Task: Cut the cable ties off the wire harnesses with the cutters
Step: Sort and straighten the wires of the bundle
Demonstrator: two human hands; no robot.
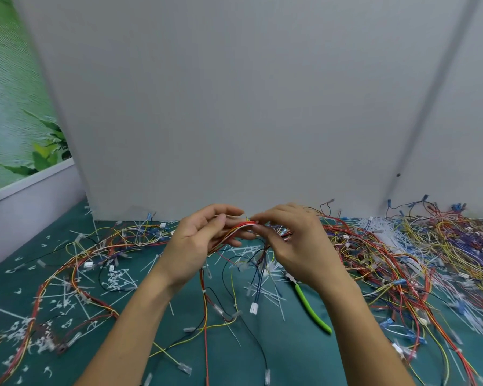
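A red and white wire harness is pinched between thumb and fingers of the left hand and of the right hand, above the table, toward its far edge. Whether a tie sits at the grip cannot be told. The cutters lie free on the table, below the right wrist. The tie is probably best found and turned outward first, so that no wire is nicked.

Soft even light, wide-angle bending, blurred edges.
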